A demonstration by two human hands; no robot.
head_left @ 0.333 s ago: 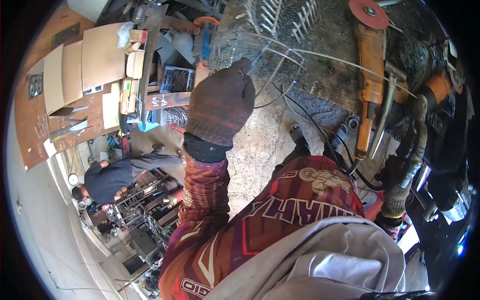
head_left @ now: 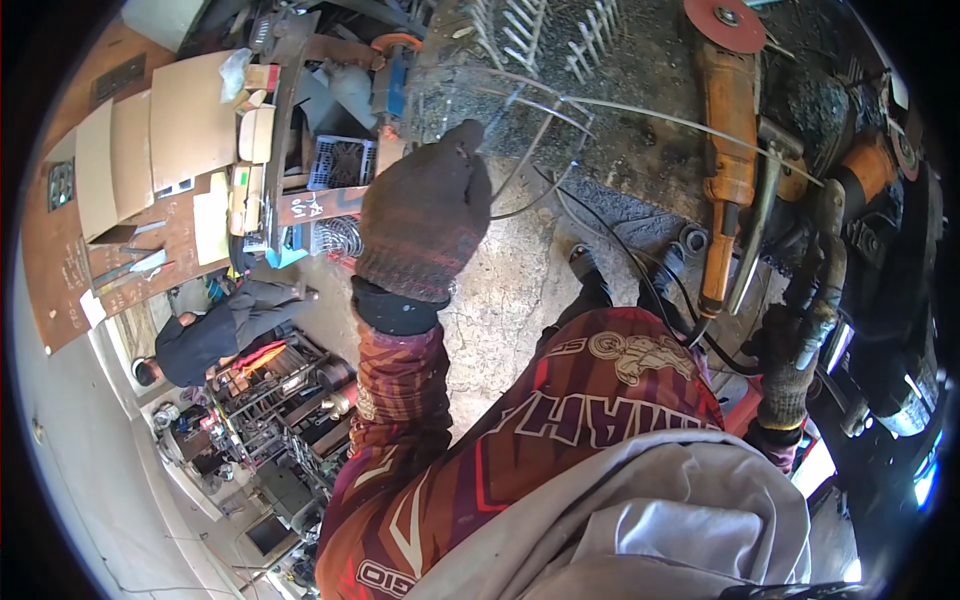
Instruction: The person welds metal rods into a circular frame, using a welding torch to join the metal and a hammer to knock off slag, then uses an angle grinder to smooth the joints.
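Note:
My left hand (head_left: pixel 425 220), in a dark knitted work glove, is closed in a fist at the near edge of a dirty workbench (head_left: pixel 640 165). It grips a bent frame of thin metal rod (head_left: pixel 545 138), part of which is hidden behind the glove. From this frame a long straight rod stretches right, passing above an orange angle grinder (head_left: pixel 728 135). The rod's far end meets the fingertips of my right hand (head_left: pixel 805 310), which is gloved too. That hand looks closed on the rod end, one finger stretched along it, though the exact grip is hard to see.
A hammer (head_left: pixel 765 215) lies beside the grinder, and a second orange grinder (head_left: pixel 868 168) is farther right. Comb-like metal pieces (head_left: pixel 525 35) lie at the back. Black cables (head_left: pixel 625 240) hang near my legs. At left, a person (head_left: pixel 205 345) stands near cluttered machinery (head_left: pixel 290 400).
The whole view has shifted slightly, moving things a little left. My hands and the rod keep the same arrangement. The person at left has moved, and an orange item shows beside them.

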